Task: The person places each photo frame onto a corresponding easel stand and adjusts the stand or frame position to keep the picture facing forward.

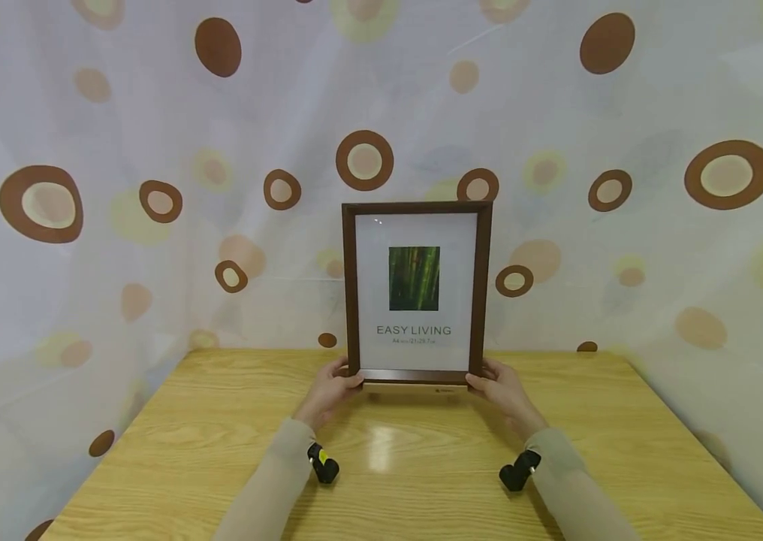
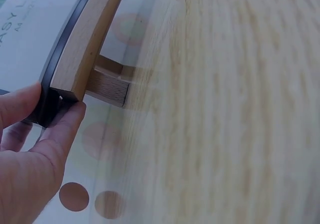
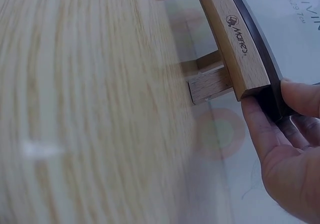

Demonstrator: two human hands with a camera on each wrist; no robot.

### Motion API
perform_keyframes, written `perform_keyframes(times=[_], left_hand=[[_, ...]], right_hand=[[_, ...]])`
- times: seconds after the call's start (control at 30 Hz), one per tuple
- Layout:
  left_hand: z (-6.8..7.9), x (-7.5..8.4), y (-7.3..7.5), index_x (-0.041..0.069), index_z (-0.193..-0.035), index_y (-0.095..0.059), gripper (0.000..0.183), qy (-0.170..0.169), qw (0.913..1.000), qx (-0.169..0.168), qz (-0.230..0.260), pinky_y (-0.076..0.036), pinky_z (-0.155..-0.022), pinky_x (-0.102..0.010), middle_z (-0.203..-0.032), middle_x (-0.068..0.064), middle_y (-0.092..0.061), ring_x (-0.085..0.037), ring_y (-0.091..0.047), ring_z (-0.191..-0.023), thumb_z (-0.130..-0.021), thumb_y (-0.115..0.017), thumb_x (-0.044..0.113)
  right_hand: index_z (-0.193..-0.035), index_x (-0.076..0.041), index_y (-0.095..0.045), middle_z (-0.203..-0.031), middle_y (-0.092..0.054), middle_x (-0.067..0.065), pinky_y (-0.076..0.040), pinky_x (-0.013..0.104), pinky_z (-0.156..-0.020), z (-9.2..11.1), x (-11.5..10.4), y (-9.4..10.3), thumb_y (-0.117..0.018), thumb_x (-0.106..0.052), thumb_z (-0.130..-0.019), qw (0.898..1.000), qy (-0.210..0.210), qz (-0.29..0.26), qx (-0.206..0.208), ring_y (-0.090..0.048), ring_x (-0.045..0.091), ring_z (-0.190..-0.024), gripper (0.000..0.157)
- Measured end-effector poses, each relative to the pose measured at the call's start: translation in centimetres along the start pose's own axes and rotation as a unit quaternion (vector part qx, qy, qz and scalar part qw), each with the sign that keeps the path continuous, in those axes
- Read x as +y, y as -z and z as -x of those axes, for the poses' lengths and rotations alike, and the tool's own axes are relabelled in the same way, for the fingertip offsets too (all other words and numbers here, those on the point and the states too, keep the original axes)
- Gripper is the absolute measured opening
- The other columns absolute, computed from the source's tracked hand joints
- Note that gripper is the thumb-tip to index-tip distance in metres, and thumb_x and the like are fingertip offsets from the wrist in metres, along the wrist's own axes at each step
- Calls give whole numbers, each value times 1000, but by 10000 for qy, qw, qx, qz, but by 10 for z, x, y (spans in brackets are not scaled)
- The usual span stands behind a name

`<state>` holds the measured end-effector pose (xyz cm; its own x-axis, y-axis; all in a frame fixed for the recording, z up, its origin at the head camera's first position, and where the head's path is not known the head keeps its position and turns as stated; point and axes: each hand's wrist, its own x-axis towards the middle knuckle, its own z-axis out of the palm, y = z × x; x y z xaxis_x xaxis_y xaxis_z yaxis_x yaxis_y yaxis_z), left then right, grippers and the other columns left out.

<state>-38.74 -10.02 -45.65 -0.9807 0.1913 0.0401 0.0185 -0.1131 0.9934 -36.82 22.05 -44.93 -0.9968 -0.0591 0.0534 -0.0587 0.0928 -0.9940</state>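
A dark brown picture frame [image 1: 414,278] stands nearly upright in the middle of the head view, its insert showing green bamboo and the words EASY LIVING. Its bottom edge sits along the light wooden ledge of a small easel [image 1: 408,389], whose feet reach the tabletop behind. My left hand [image 1: 329,392] holds the frame's lower left corner, thumb in front and fingers behind and under. At the lower right corner, my right hand [image 1: 503,391] grips the same way. In the right wrist view, the easel ledge [image 3: 235,39] bears a printed logo. Most of the easel is hidden behind the frame.
A glossy light wood table [image 1: 381,481] spreads under both forearms. Behind it and along both sides hangs a pale curtain [image 1: 152,113] with brown and yellow circles, close behind the frame. Each wrist carries a small black camera [image 1: 323,463].
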Motion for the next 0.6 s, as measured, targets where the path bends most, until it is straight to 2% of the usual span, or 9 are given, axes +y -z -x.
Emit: perform_keyframes(times=[0.4, 0.6], left_hand=[[-7, -2, 2, 1, -132, -41, 52, 129, 9996, 125, 195, -45, -89, -40, -117, -20, -50, -23, -59, -94, -84, -62, 3], [-4, 0, 1, -2, -130, -42, 49, 87, 9998, 68, 171, -45, -89, -40, -116, -22, -50, -24, -58, -97, -85, -61, 1]], right_hand=[[-137, 6, -30, -128, -43, 29, -48, 35, -85, 0, -3, 0, -57, -4, -88, 10000, 75, -56, -28, -54, 29, -106, 56], [-137, 4, -32, -130, -43, 26, -47, 34, -86, 3, -1, 2, -59, -9, -88, 9999, 49, 93, -91, -50, 32, -112, 57]])
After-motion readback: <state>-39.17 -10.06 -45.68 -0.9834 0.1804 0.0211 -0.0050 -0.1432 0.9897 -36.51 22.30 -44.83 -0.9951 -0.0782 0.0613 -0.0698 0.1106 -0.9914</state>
